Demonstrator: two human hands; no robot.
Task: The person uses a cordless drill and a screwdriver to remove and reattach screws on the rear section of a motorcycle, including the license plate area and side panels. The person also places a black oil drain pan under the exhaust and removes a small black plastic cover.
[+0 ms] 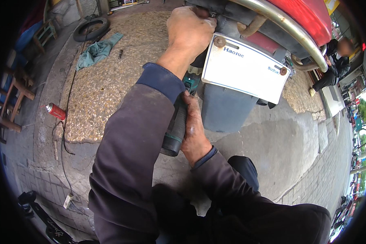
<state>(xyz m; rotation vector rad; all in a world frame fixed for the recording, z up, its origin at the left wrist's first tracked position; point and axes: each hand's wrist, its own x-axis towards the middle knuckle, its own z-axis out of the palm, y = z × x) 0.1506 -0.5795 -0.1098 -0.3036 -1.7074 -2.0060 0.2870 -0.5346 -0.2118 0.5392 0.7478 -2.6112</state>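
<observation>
My left hand [190,32] reaches up under the rear of a red motorbike [309,16], fingers curled at a dark part beside the bracket above the white plate [244,71]; what they hold is hidden. Below it, my right hand [196,130] grips a black and teal cordless power tool [173,136], held upright, its upper end partly hidden behind my left sleeve. The plate has two rusty bolts and sits over a grey plastic mudguard [225,114]. A bent chrome rail [286,18] runs round the bike's tail.
A tyre [80,33], green cloth [91,55] and small dark tool [120,54] lie on the pebbled concrete. A red spray can [56,112] stands left near a cable [63,142]. Wooden stools [16,99] are at far left. A person [339,61] sits at right beyond the bike.
</observation>
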